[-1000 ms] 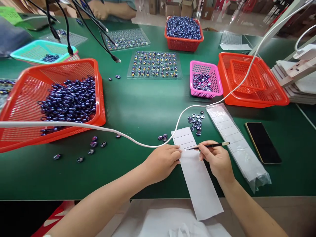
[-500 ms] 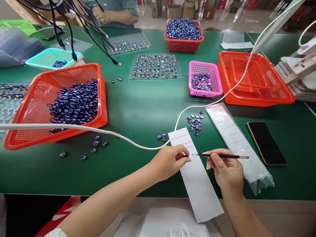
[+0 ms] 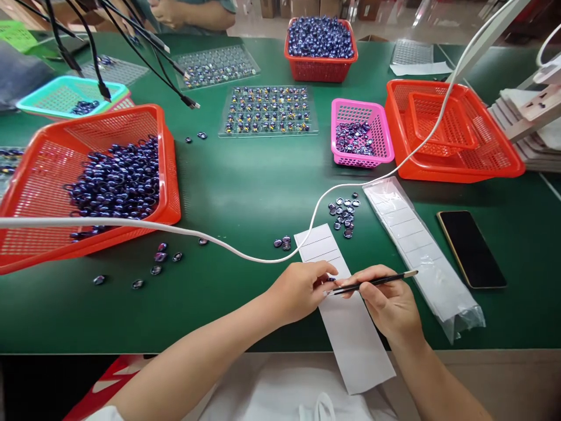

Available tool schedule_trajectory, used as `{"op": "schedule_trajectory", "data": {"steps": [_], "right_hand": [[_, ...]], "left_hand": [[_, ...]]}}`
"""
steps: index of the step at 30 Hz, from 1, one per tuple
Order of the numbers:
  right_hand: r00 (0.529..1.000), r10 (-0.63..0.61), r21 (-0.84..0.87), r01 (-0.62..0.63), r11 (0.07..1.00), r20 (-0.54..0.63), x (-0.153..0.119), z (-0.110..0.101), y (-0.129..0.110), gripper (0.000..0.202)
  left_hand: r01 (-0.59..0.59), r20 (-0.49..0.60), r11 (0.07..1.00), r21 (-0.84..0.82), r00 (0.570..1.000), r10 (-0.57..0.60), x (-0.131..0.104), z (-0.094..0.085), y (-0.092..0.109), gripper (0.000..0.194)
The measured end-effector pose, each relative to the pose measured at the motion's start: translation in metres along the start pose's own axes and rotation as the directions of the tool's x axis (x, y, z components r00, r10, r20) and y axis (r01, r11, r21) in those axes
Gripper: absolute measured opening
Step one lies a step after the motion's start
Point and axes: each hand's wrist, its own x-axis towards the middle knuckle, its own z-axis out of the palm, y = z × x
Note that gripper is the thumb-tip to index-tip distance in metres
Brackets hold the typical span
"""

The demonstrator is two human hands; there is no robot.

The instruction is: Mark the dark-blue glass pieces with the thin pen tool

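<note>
My left hand (image 3: 302, 287) is above a white paper strip (image 3: 350, 339), its thumb and fingertips pinched on a small dark, shiny bead (image 3: 331, 279), which the fingers mostly hide. In my right hand (image 3: 392, 304) are slim black tweezers (image 3: 377, 281) with a pale back end. They slant down to the left, and their tip lies by my left thumb, where a tiny pale bit shows. My right fingertips touch or nearly touch the bead. Similar oval pieces (image 3: 344, 215) lie loose beyond the strip, with a few more (image 3: 286, 242) left of its top.
An orange basket (image 3: 169, 175) of dark looped pieces stands left. Further back are filled clear trays (image 3: 268, 111), a pink basket (image 3: 363, 159) and a red basket (image 3: 322, 69). Nested orange baskets (image 3: 456, 169), bagged strips (image 3: 412, 240) and a phone (image 3: 471, 248) lie right. A white cable (image 3: 245, 255) crosses the table.
My right hand has moved left, and its fingers now meet my left hand at the bead. The tweezers have tilted, tip lower. My left hand keeps its pinch. The camera view has shifted slightly.
</note>
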Motion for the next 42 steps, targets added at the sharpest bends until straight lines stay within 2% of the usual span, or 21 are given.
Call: {"op": "schedule_trajectory", "data": {"steps": [3,11,16,22,27,31,36,38,42], "right_hand": [[1.000,0.027,-0.035,-0.028,0.999,-0.004,0.000,0.001,0.000,0.009],[0.999,0.031,-0.041,-0.031,0.999,-0.009,0.002,0.002,0.000,0.011],[0.999,0.046,-0.016,-0.047,0.999,-0.015,0.002,0.001,-0.001,0.011],[0.998,0.053,0.009,-0.052,0.999,-0.028,0.003,0.003,-0.003,0.012],[0.999,0.043,0.021,-0.042,0.999,-0.028,0.003,0.004,-0.004,0.012],[0.999,0.047,-0.015,-0.047,0.999,-0.015,0.002,0.003,-0.001,0.013],[0.999,0.006,0.017,-0.006,1.000,0.031,0.001,0.002,0.000,0.007],[0.999,-0.030,0.011,0.031,0.999,-0.014,0.001,0.001,-0.001,0.006],[0.966,-0.106,-0.145,0.072,0.987,-0.237,-0.001,-0.001,-0.003,0.005]], "left_hand": [[-0.003,0.054,1.000,0.018,0.999,0.003,0.000,-0.003,0.001,0.014],[-0.120,0.110,0.991,0.054,0.987,0.114,0.001,-0.003,-0.003,0.020],[-0.286,0.052,0.939,0.189,0.958,0.281,0.000,0.000,-0.013,0.023],[-0.352,-0.055,0.918,0.182,0.929,0.367,-0.003,0.008,-0.017,0.032],[-0.279,-0.114,0.954,0.108,0.950,0.291,-0.006,0.015,-0.016,0.029],[-0.225,-0.088,0.971,0.086,0.969,0.232,-0.006,0.015,-0.014,0.023],[-0.215,-0.092,0.975,0.053,0.971,0.219,-0.005,0.013,-0.012,0.021],[-0.212,-0.107,0.977,0.040,0.971,0.215,-0.004,0.011,-0.011,0.023],[-0.164,-0.144,0.986,-0.026,0.977,0.159,-0.001,0.006,-0.011,0.025]]}}
